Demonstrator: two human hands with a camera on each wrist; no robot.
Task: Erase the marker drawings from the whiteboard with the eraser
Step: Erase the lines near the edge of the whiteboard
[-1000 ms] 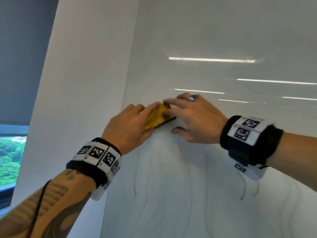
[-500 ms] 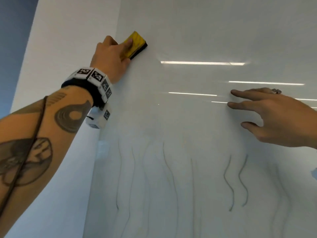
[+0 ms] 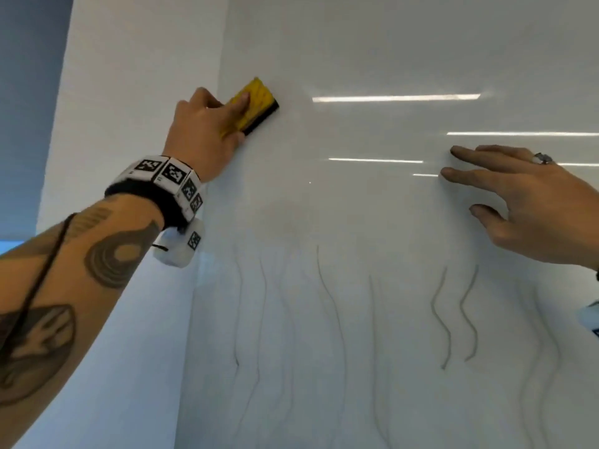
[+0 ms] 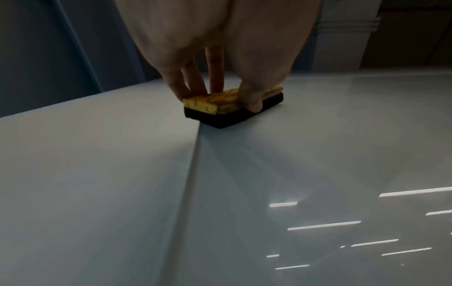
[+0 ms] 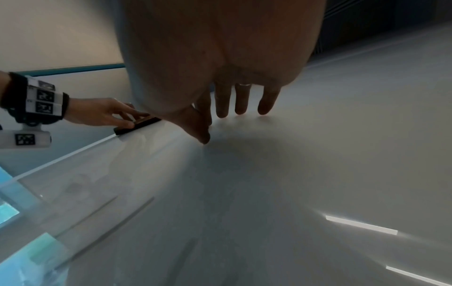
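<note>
A glossy whiteboard [image 3: 372,205] fills the wall ahead. Several faint wavy marker lines [image 3: 453,312] run down its lower half. My left hand [image 3: 210,131] grips a yellow eraser [image 3: 254,105] with a black felt base and presses it flat on the board beside its left edge. In the left wrist view the thumb and fingers clamp the eraser [image 4: 232,105] from both sides. My right hand [image 3: 525,202] is at the right, fingers spread straight and holding nothing, the fingertips [image 5: 221,114] close to the board.
A plain white wall panel [image 3: 129,124] adjoins the whiteboard's left edge. A window [image 5: 9,211] shows at the lower left in the right wrist view. Ceiling lights reflect as bright streaks [image 3: 395,98] on the board.
One second ago both hands held the eraser together. The right hand let go and moved right; the left hand carried the eraser up and left, then slightly downward along the board.
</note>
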